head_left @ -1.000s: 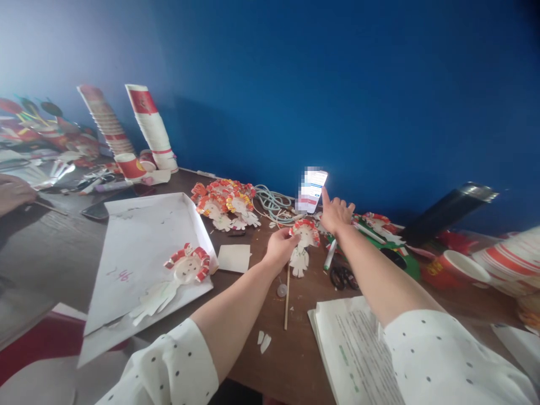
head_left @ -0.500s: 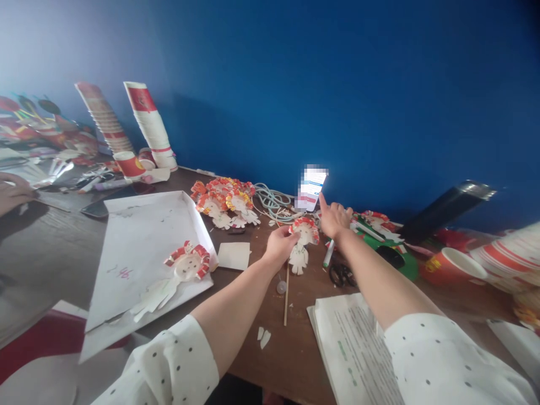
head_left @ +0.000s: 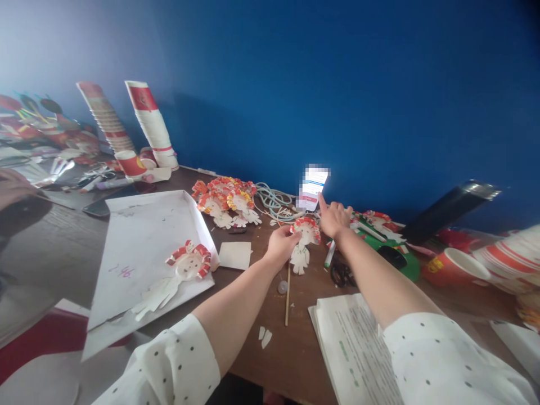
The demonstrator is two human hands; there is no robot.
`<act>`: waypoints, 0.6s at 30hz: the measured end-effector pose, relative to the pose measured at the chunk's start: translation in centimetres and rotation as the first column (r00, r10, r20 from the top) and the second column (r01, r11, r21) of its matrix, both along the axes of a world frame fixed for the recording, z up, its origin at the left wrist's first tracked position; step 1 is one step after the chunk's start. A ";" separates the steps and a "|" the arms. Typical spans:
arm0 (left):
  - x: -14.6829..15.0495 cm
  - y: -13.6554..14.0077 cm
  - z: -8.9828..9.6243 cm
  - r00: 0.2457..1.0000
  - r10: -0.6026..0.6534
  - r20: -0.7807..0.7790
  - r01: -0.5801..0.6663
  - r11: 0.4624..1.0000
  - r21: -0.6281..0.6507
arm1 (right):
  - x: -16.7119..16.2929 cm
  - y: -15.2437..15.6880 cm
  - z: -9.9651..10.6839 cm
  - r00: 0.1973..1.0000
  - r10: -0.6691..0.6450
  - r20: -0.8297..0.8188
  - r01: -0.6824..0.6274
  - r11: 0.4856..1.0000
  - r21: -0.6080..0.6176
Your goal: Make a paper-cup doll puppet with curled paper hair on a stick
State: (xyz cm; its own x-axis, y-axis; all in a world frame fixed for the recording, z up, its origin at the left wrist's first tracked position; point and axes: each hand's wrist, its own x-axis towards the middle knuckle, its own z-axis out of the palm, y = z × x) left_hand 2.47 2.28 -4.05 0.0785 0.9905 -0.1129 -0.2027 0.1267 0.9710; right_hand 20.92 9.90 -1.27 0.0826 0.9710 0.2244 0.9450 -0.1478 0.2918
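Note:
Pinched in my left hand [head_left: 282, 245] is a paper doll [head_left: 301, 256] with a red-and-white curled fringe round its white face and a white fringed body below. My right hand [head_left: 335, 219] reaches forward, index finger stretched out at the lower edge of a lit phone [head_left: 313, 188], which leans upright against the blue wall. Whether the fingertip touches the screen I cannot tell. A similar doll [head_left: 189, 265] lies on the white box lid [head_left: 143, 236] to the left. Several more dolls [head_left: 225, 199] are heaped beyond my left hand.
Near my right wrist are a marker [head_left: 329, 253] and black scissors [head_left: 342, 274]. A wooden stick [head_left: 287, 304] lies below the doll. Printed sheets [head_left: 354, 349] sit at the front. Stacked paper cups [head_left: 147, 124] rise back left; a black bottle [head_left: 451, 209] leans at right. Another person's hand [head_left: 14, 188] shows far left.
Almost nothing differs. The view has shifted very slightly; my left hand still holds the doll and my right finger stays by the phone.

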 end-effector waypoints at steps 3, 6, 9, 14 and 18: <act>0.0 0.0 0.1 1.000 0.002 -0.001 -0.002 1.000 -0.003 | -0.1 -0.6 0.6 1.000 -0.004 -0.020 0.004 1.000 -0.009; 0.0 0.0 0.1 1.000 0.002 -0.019 -0.002 1.000 0.002 | -0.2 -1.4 1.2 0.998 -0.030 -0.055 0.028 0.999 -0.042; 0.0 0.0 0.0 0.999 0.005 -0.041 -0.005 1.000 0.009 | -0.3 -2.3 1.6 0.992 -0.070 -0.108 0.063 0.996 -0.070; -0.1 0.0 0.2 1.000 0.006 -0.010 -0.006 1.000 -0.002 | 0.0 -4.2 1.1 0.935 -0.057 -0.351 0.032 0.997 -0.077; -0.2 0.1 0.2 0.992 0.005 0.128 -0.001 0.999 -0.032 | -0.2 -6.2 0.5 0.753 0.027 -0.657 -0.036 0.999 0.000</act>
